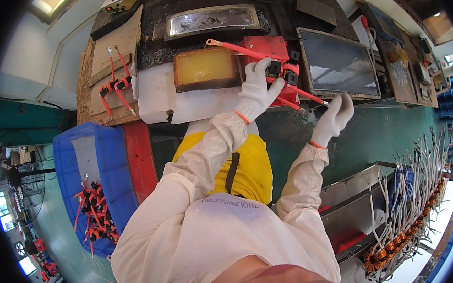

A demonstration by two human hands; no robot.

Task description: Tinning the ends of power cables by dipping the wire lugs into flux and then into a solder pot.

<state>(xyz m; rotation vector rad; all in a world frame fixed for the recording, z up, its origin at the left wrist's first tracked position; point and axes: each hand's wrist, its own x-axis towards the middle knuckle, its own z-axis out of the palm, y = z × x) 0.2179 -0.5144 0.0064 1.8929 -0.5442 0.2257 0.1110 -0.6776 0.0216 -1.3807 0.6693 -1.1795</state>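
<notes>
My left hand [257,86], in a white knit glove, is closed on a cable assembly with red sleeves and black blocks [291,78]. One thick red lead [238,50] with a copper ring lug reaches out to the left, and other leads point down and right. My right hand [336,117], also gloved, is raised beside the metal tip [325,102] of one lead. Its fingers are loosely curved, and no grip on the lead shows. Behind the assembly is a red block [264,45], partly hidden by the leads.
A yellow slab in a tray [205,69] and a metal-framed bath [214,22] lie left; a dark, shiny framed pan [339,62] lies right. Similar assemblies [119,84] rest on a board. A blue bin [113,149] holds several more. Copper coils [387,252] line a right-hand rack.
</notes>
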